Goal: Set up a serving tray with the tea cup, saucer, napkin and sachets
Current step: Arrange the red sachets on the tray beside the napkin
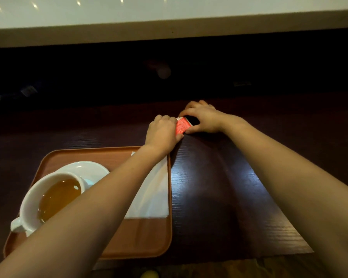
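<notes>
Forearms cross tray (cup, saucer, napkin); left hand and right hand pinch red sachets on table.

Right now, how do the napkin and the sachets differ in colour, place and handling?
The napkin is white; the sachets are red. The napkin lies flat on the tray beside the saucer; the sachets are off the tray, on the dark table. Both hands hold the sachets; neither grips the napkin. Both are thin, flat items.

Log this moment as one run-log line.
left hand: on red sachets | right hand: on same sachets, off-tray | orange plastic tray: white tea cup, white saucer, white napkin
</notes>
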### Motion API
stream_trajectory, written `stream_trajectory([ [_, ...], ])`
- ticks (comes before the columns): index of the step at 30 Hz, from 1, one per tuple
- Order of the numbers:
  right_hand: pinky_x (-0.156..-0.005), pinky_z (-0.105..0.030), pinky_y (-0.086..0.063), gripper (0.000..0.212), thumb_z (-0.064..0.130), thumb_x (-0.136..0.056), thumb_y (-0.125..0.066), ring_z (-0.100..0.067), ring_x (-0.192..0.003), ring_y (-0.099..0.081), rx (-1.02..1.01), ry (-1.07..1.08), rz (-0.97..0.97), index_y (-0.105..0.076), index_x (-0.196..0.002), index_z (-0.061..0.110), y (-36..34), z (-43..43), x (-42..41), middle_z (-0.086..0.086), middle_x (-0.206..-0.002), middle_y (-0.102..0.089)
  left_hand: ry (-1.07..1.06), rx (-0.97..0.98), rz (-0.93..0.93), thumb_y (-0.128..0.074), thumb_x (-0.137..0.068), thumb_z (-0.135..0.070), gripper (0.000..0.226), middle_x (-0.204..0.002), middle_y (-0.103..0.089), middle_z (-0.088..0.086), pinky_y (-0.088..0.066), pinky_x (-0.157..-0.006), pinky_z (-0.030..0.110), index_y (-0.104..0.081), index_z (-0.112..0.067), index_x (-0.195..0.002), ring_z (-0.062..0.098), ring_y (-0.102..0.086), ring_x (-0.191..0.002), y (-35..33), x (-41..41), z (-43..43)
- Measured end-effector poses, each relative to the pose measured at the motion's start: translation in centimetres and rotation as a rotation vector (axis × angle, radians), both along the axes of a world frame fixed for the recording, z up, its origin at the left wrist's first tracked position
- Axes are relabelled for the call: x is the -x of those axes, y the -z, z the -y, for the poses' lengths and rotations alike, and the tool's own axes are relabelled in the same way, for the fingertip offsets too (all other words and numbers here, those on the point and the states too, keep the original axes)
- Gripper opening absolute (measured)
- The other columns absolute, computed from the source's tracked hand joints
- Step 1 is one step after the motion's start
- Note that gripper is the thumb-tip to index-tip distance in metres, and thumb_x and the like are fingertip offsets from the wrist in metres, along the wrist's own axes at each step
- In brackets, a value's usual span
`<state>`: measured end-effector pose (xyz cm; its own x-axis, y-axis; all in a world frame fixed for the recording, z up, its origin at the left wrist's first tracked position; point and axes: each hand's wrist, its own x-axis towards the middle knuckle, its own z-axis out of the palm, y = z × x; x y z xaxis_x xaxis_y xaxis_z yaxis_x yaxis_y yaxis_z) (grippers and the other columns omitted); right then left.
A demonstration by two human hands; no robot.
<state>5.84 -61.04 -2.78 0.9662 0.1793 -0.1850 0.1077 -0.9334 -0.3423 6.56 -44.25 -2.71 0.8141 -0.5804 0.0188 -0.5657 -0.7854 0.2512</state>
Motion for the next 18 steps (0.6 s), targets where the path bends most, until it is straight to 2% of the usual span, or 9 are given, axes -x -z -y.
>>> stream_trajectory([
  [4, -0.099, -0.043, -0.029, 0.053, 0.04, -0.075, -0.067, -0.028, -0.117, -0.035, -0.046, 0.047, 0.052, -0.05, -0.123, 0.026, 0.5, -0.3, 0.8, -0.007, -0.13, -0.043, 0.0, -0.027, -0.001, -0.056, -0.081, -0.028, 0.044, -0.115, -0.056, 0.017, -0.038, -0.088, 0.041, -0.051, -0.004, -0.118, 0.034, -0.044, -0.108, -0.1, 0.2, 0.2],
  [10, -0.09, -0.036, -0.028, 0.048, 0.041, -0.073, -0.066, -0.023, -0.108, -0.037, -0.083, 0.066, 0.127, -0.052, -0.116, 0.024, 1.2, -0.3, 3.3, -0.004, -0.12, -0.047, 0.075, -0.045, -0.019, -0.06, -0.075, -0.032, 0.05, -0.11, -0.056, 0.017, -0.038, -0.086, 0.042, -0.052, -0.005, -0.116, 0.034, -0.044, -0.106, -0.2, 1.1, 0.3],
  [18, -0.091, -0.031, -0.022, 0.049, 0.042, -0.075, -0.065, -0.019, -0.117, -0.035, -0.13, 0.083, 0.188, -0.053, -0.119, 0.025, 1.6, 0.2, 7.2, 0.004, -0.128, -0.05, 0.185, -0.038, -0.038, -0.062, -0.073, -0.032, 0.054, -0.115, -0.054, 0.016, -0.038, -0.091, 0.043, -0.051, -0.009, -0.121, 0.033, -0.045, -0.109, -0.5, 2.6, 0.4],
])
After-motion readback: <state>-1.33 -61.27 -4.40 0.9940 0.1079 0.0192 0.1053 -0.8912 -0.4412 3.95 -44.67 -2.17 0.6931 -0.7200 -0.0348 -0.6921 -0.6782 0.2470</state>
